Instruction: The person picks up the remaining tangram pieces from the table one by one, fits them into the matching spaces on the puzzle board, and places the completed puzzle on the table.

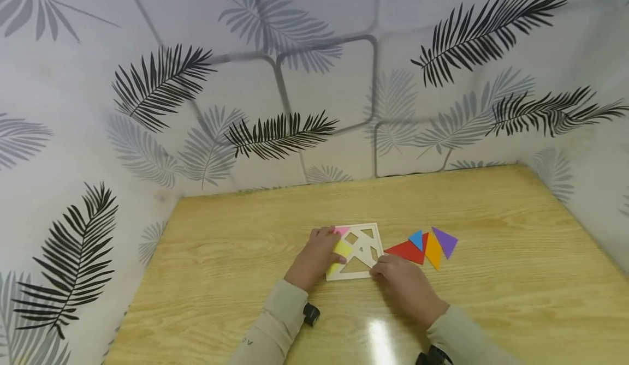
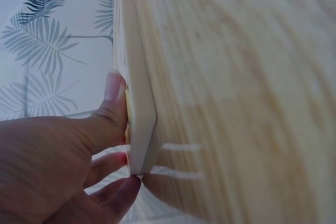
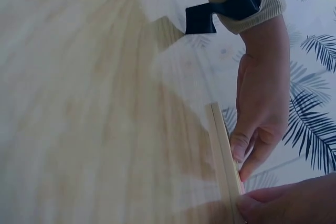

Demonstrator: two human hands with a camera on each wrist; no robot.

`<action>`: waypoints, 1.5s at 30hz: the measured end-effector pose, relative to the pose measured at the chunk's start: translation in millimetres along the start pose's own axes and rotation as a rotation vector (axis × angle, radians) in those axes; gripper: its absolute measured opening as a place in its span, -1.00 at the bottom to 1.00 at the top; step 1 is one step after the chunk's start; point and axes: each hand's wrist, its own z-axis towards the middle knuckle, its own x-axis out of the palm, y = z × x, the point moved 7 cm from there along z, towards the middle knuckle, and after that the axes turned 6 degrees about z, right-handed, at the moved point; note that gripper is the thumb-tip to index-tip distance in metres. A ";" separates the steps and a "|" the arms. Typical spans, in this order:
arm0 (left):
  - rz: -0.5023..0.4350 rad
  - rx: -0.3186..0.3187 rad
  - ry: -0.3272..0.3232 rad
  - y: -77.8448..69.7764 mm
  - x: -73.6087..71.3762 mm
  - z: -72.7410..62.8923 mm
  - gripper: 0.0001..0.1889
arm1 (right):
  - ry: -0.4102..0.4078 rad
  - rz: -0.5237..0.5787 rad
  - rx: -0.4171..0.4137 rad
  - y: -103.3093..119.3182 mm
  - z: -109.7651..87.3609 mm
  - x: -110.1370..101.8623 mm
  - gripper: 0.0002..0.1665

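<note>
A pale tangram board (image 1: 365, 275) with cut-out slots lies on the table. A pink piece (image 1: 342, 229) sits at its far left corner, and a yellow piece (image 1: 344, 249) fills the left side, partly covered by my left hand (image 1: 316, 257). That hand grips the board's left edge, thumb (image 2: 111, 106) on the top face and fingers at the side. My right hand (image 1: 405, 286) holds the near right corner with bent fingers, its fingertips right at the rim. To the right lie a red triangle (image 1: 408, 252), a blue triangle (image 1: 416, 239) overlapping it, an orange piece (image 1: 433, 251) and a purple triangle (image 1: 445, 242).
The wood-grain table (image 1: 236, 245) meets a white wall covering (image 1: 334, 152) with leaf prints at the back and sides. A dark wrist strap with a camera mount (image 3: 223, 14) sits on the left sleeve. Light reflects off the table's near part.
</note>
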 end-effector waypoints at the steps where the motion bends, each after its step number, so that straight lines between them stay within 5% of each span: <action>1: 0.003 0.002 0.001 -0.1 -0.6 0.5 -0.39 | 0.016 0.005 0.001 -1.4 -0.8 0.0 -0.85; 15: -0.014 -0.015 0.024 1.2 -1.8 0.7 -0.30 | 0.104 0.040 -0.044 -3.7 -10.1 -0.4 -0.77; 28: 0.006 0.001 0.000 1.7 -0.7 1.8 -0.33 | -0.047 0.021 -0.002 -16.0 -14.8 -17.8 -0.88; 45: 0.008 0.009 0.005 0.6 0.5 1.3 -0.32 | -0.112 -0.046 0.093 -44.4 -20.7 -32.8 -0.83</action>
